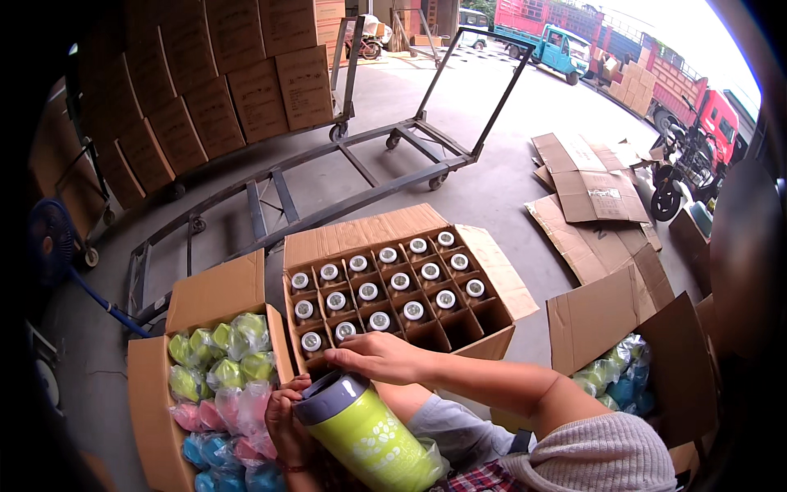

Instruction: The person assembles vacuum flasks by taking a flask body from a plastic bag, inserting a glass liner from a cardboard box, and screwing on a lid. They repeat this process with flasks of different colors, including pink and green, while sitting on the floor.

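Green container (373, 443), grey rim (324, 403): held low in front of the person, just beyond the lap. Tilted, rim end toward upper left, base toward lower right; clear plastic (434, 461) around the base; pale pattern on the side.

Left hand (287, 422): at the left of the rim, grip clamped on it, fingers bent over the edge. Right hand (381, 358): reaches across from the right, palm down, over the far side of the rim. Cannot tell whether its grip is closed on the rim or merely resting there.

Just beyond the hands: open divided carton (361, 234), many cells holding bottles with silver-white lids (368, 291), upright.

Left of the container: open box (217, 287) of plastic-wrapped pieces, green ones at the far end, pink in the middle, blue nearest. Right side: second open box (594, 320), green and blue wrapped pieces inside.

Farther out: bare metal trolley (283, 197) behind the divided carton; stacked cartons (254, 98) upper left; blue fan (53, 238) far left; flattened cardboard (590, 184) on the floor at right.
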The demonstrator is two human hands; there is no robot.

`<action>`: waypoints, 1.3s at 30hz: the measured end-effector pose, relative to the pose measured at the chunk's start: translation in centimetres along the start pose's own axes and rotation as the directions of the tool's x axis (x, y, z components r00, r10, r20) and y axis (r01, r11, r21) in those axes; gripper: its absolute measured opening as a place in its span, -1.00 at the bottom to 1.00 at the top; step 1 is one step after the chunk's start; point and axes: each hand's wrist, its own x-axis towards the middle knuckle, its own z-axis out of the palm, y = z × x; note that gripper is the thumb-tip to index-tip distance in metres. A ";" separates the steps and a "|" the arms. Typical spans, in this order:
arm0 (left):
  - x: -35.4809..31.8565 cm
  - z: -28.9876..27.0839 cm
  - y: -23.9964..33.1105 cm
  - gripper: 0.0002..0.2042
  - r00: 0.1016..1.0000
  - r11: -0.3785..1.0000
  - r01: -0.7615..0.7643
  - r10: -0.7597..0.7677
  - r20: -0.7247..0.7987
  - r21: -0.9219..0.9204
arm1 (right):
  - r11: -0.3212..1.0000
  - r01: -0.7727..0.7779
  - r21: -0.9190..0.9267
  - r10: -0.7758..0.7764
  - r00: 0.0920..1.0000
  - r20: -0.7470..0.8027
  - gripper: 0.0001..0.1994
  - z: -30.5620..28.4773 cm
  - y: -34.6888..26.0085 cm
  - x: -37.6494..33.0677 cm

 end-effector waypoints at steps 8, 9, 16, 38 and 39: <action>2.9 6.9 6.7 -0.77 0.950 0.689 -0.280 0.099 0.296 0.668 | 0.185 -0.362 0.914 0.153 0.929 0.337 -0.51 4.9 4.3 3.6; 2.9 6.4 6.7 -0.78 0.950 0.744 -0.272 0.108 0.292 0.610 | 0.224 -0.367 0.903 0.162 0.928 0.337 -0.52 4.3 3.9 3.0; -0.3 -2.1 -3.2 -0.67 0.992 0.983 -0.003 0.026 0.126 -0.185 | 0.977 0.114 -0.182 -0.087 0.985 0.149 -0.40 -1.6 -1.5 -2.6; 3.5 0.9 1.8 -0.72 0.877 0.986 -0.168 0.155 0.455 -0.011 | 0.486 -0.338 0.806 0.256 0.937 0.239 -0.60 2.7 2.0 1.4; 3.2 0.6 1.7 -0.74 0.868 0.981 -0.196 0.177 0.464 -0.007 | 0.501 -0.323 0.803 0.228 0.944 0.238 -0.63 2.6 2.1 1.2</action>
